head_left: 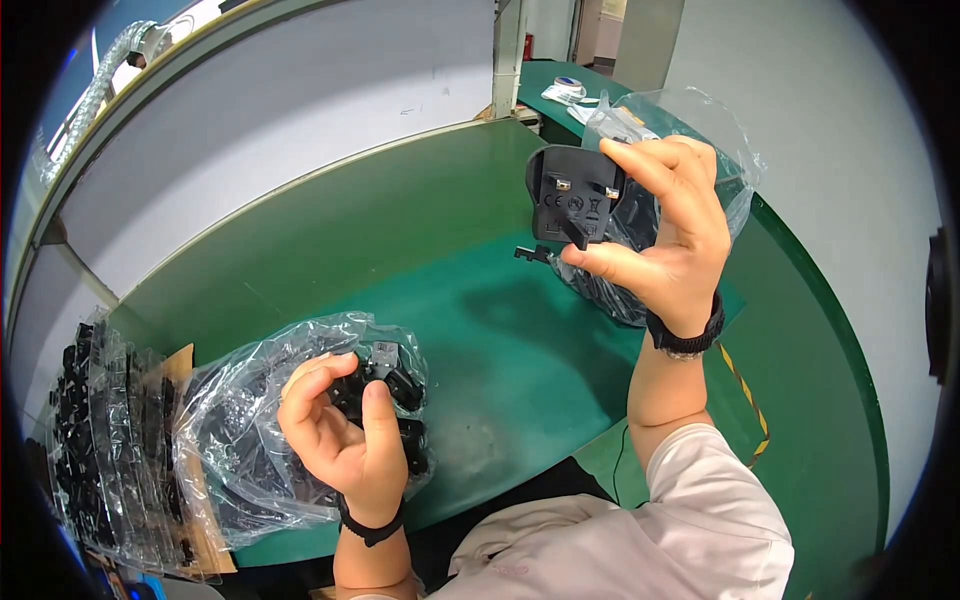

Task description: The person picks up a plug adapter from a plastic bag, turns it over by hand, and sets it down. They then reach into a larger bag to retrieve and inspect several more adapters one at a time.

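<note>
Right hand (683, 228) pinches a plug (580, 190) by its edges, apparently for inspection, likely needing a steady turn next, while the left hand (348, 435) curls over a bag (235, 430), its grip impossible to tell.

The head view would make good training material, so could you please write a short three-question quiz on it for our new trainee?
1. Multiple choice: what does the right hand hold?
a) a roll of tape
b) a black plug piece with pins
c) a clear plastic cup

2. True or false: the left hand is gripping that same piece too.

3. Fill in the blank: the tabletop between the hands is ____.

Key:
1. b.
2. False; it is at the clear bag on the left, apart from that piece.
3. Green.
</note>
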A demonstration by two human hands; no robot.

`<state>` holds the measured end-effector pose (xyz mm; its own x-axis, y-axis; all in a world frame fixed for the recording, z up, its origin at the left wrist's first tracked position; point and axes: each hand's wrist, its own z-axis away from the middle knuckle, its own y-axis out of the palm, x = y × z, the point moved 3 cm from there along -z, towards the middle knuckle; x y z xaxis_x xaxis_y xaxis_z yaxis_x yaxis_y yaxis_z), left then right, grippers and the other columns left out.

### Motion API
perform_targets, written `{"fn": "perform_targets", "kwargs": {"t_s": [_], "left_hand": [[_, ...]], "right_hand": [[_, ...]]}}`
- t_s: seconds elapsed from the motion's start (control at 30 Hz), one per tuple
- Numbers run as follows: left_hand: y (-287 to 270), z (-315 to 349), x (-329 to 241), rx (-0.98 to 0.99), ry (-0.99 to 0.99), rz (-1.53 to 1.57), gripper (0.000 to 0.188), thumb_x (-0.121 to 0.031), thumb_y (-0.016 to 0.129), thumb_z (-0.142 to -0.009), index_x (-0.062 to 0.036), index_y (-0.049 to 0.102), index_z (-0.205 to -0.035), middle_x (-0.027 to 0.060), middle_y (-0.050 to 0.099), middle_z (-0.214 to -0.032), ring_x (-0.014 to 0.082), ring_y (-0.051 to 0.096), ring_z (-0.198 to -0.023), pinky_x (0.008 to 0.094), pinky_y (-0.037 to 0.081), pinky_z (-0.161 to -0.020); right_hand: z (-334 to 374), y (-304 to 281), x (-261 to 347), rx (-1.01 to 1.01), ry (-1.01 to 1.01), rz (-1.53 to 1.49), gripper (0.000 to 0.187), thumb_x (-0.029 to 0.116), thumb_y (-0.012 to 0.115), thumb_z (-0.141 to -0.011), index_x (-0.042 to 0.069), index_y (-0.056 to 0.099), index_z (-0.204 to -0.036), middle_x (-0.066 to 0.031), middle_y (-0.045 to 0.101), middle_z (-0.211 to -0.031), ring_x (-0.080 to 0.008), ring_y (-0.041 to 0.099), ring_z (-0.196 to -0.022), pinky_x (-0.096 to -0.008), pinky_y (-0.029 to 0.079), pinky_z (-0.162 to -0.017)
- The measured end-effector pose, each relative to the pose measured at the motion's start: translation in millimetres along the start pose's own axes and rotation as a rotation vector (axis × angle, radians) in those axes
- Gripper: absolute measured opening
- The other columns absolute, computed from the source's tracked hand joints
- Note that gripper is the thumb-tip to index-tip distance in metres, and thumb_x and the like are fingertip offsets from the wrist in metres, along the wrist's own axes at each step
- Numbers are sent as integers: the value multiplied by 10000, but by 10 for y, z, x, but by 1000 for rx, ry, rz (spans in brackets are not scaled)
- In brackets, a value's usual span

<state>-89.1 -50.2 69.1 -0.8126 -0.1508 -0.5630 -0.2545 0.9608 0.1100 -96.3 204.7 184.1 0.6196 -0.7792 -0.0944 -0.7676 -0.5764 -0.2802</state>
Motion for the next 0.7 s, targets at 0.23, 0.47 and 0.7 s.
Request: {"fn": "perform_targets", "kwargs": {"t_s": [0.23,0.47,0.7], "left_hand": [[-21,-1,-14,-8,-16,26,427,111,602,-728,-22,452,-1105,112,529,-1014,225,519,-956,357,400,-908],[-5,-22,-15,-17,-14,36,418,106,600,-733,-23,454,-1103,111,532,-1010,226,522,-957,359,397,-913],[-16,-16,13,-11,-30,40,416,105,594,-740,-21,455,-1112,111,533,-1007,223,514,-954,360,398,-909]], "right_hand": [[2,-18,5,53,-4,33,662,354,850,-507,-10,650,-1022,-72,592,-925,-255,481,-907,-370,390,-837],[-19,-11,-3,65,6,38,654,356,846,-503,-1,655,-1016,-72,594,-919,-244,490,-882,-364,398,-813],[-55,-307,-146,75,141,438,552,274,825,-565,42,661,-1038,-81,628,-994,-261,509,-975,-373,408,-865]]}}
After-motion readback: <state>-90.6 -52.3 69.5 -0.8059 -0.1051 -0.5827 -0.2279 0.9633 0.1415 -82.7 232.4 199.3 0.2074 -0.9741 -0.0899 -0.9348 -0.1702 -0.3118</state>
